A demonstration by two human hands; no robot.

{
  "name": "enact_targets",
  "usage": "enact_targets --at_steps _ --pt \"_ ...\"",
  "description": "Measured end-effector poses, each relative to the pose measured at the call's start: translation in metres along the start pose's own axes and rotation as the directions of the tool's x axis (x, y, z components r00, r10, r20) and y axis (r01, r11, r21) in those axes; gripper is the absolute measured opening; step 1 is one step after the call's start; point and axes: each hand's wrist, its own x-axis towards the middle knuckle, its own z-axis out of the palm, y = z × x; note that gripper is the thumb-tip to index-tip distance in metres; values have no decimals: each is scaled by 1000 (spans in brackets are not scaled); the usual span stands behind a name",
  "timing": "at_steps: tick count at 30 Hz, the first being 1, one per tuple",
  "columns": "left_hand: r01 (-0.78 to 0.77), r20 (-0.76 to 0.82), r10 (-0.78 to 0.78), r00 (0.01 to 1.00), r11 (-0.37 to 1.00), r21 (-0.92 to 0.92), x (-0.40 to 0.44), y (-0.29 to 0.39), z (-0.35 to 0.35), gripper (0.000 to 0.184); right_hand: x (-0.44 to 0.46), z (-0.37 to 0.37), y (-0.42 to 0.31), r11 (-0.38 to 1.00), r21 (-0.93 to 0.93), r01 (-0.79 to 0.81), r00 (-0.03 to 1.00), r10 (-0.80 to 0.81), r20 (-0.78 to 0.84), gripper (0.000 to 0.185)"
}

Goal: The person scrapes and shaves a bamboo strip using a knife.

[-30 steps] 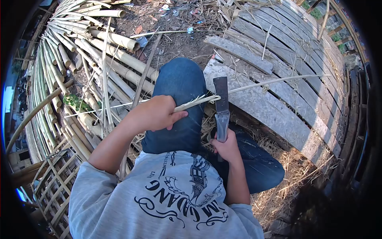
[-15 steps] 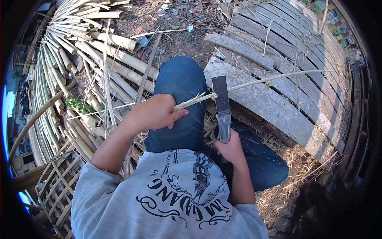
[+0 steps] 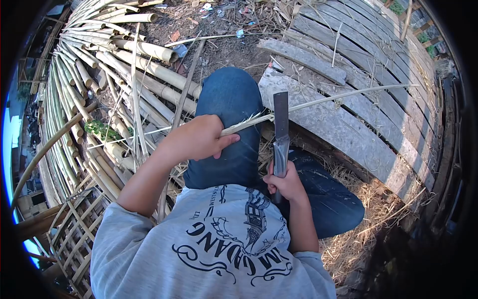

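Observation:
My left hand (image 3: 203, 137) is closed around a split bamboo strip (image 3: 249, 123) above the raised knee. The strip runs on to the right over the planks, and its surface near the hand is frayed with fine slivers. In my right hand (image 3: 286, 183) is the handle of a broad-bladed knife (image 3: 281, 117), its fingers wrapped round it. The blade points away from me and crosses the bamboo strip just right of the knee. Blade and strip appear to touch where they cross.
A pile of bamboo poles (image 3: 144, 50) spreads over the left side. Weathered wooden planks (image 3: 343, 129) lie to the right, with a loose board (image 3: 303, 61) on them. Shavings (image 3: 361, 239) cover the ground at lower right. A woven bamboo lattice (image 3: 74, 234) stands at lower left.
The knife blade has turned and now looks narrower and more upright, slightly further right. My left hand keeps its grip on the bamboo strip, almost in the same place.

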Motion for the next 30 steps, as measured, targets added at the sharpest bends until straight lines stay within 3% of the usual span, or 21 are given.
enact_targets --at_steps 1,3,4,5,7,11,13,17,19,20,21,22,24,26,27,29,30 --pt "0 -3 0 1000 1000 0 0 2 -2 56 4 2 1 1000 -2 2 1000 -2 2 17" --pt "42 14 -42 999 999 -1 -3 8 -4 57 9 9 4 995 -24 102 934 -104 -343 14" --pt "45 14 -45 999 999 -4 -3 7 -3 57 8 10 3 995 -25 99 935 -101 -341 14" --pt "44 13 -44 999 999 3 -3 5 -2 57 5 11 1 945 -290 149 929 -234 -287 14" --pt "38 19 -39 999 999 25 -3 3 -3 57 -1 12 0 874 -454 172 941 -282 -186 14" --pt "33 9 -32 999 999 -17 0 2 0 57 -8 -1 -10 870 -470 151 959 -244 -144 15" --pt "39 -12 -39 999 999 -15 -1 -1 1 57 -2 -8 -6 988 -135 -81 995 89 52 14" --pt "15 -15 -15 1000 1000 -21 -1 -3 1 56 6 8 4 1000 11 28 1000 -28 -6 17" --pt "0 -14 0 1000 1000 -20 0 -3 2 56 13 17 7 983 82 166 903 -118 -414 16" --pt "6 -22 -7 1000 1000 -25 0 -2 2 56 10 17 7 983 84 163 901 -114 -419 16" --pt "12 -27 -13 1000 1000 -29 0 -1 2 56 5 17 6 954 -248 167 916 -243 -319 17" --pt "6 -22 -6 1000 1000 -22 -1 0 -1 56 2 17 5 815 -549 187 924 -335 -182 19" --pt "38 20 -38 999 999 -18 -3 4 -5 57 -5 14 7 880 -447 160 957 -249 -146 18" --pt "8 -1 -8 1000 1000 -17 0 1 -2 57 -10 13 -7 966 -258 7 991 -40 -125 20" --pt "-8 -28 7 1000 1000 -14 -2 -2 0 57 -9 10 -6 965 -262 2 992 -35 -120 20" --pt "39 -3 -39 999 999 -10 -2 4 -2 56 -4 4 0 998 31 -56 991 52 123 21" --pt "71 27 -71 997 997 2 -2 7 -4 56 -2 7 2 998 33 -57 990 52 133 21"
